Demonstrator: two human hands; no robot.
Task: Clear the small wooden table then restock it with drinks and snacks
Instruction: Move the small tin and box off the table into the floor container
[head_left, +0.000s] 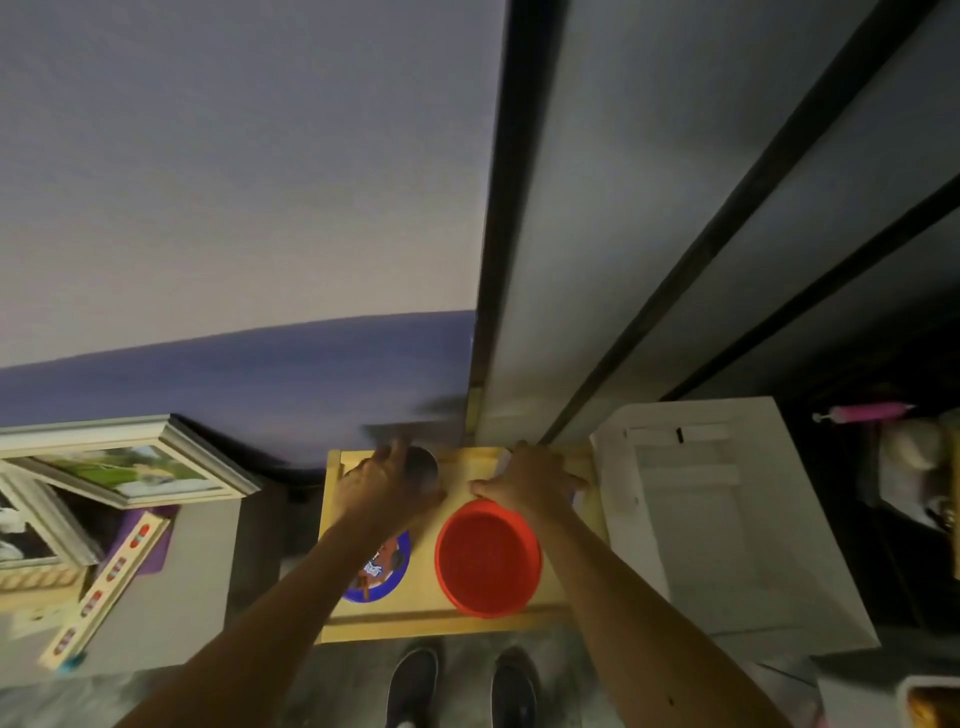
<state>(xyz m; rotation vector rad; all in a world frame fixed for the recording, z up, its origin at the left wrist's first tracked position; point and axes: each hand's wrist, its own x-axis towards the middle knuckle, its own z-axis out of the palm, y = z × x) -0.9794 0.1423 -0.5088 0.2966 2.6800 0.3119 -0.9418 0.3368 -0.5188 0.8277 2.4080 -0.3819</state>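
Dark cup (423, 464) half-hidden in left hand (382, 486), grip clamped; right hand (530, 480) over pale item (504, 462), grip unclear.

My left hand (376, 483) wraps dark cup (423, 467) at far edge of wooden table (426, 621). My right hand (530, 480) covers pale item (503, 461), grip unclear. Red bowl (488, 558) just nearer me; blue plate (387, 574) under left forearm.

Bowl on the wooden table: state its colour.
The bowl is plain red; the head view shows it best.
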